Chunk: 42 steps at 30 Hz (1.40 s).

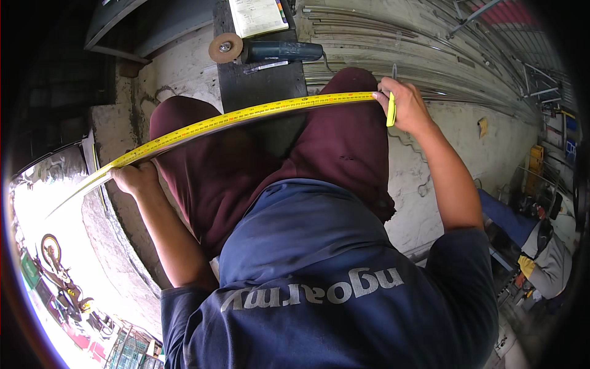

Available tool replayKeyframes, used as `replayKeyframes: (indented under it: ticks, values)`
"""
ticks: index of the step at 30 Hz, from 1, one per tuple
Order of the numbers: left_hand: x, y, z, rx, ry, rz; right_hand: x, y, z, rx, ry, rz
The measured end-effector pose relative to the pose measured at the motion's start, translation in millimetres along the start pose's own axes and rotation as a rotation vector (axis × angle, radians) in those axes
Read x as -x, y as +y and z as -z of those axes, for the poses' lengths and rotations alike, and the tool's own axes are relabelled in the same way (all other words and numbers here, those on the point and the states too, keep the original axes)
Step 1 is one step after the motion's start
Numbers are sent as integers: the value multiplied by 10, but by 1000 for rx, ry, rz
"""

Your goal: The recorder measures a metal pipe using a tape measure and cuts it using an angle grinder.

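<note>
A yellow tape measure blade [264,110] stretches in a shallow arc above my knees, its marked face up. A dark edge runs along its underside; whether this is a separate bar I cannot tell. My left hand [135,177] is closed on the blade at the left, and the strip runs on past it toward the bright doorway. At the right end my right hand [404,106] pinches the blade. A short yellow piece [391,109] hangs by its fingers, and a thin grey pen-like tip [394,71] sticks up above them.
Beyond my knees, a dark bench [236,86] bears an angle grinder [283,51] with a tan disc, a pen [266,67] and an open notebook [258,16]. Long metal rods [369,46] lie on the floor at the far right. A person [544,258] is at the right edge.
</note>
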<state>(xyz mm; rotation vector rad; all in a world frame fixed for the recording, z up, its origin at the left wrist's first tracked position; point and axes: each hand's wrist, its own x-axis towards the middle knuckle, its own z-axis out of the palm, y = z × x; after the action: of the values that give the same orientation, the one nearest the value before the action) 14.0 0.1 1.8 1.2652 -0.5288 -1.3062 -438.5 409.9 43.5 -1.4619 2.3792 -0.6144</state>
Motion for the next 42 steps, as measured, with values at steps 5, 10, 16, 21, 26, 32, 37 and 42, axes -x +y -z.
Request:
replayKeyframes:
  ticks: [5,10,16,21,26,32,37,42]
  values:
    - [-107,-32,26,7,114,-13,-15,-6,23,-24,-37,10]
    - [-284,184,248,-14,-29,31,-21,-72,68,-48,-61,10]
    - [-1491,650,877,-102,-125,35,15,-197,164,-1,-93,-56]
    - [-3440,1859,1780,-140,-171,5,-42,-149,60,-2,-93,-92]
    - [-4008,2392,1851,-209,-213,-36,-113,-199,91,21,-71,-85]
    - [-4172,2661,1941,-172,-201,-40,-329,-229,46,40,-80,-30]
    - [-4220,2604,2103,-132,-231,8,-361,-172,58,71,-146,-25]
    - [-4132,2542,2144,-160,-229,-41,-375,-229,89,84,-229,-91]
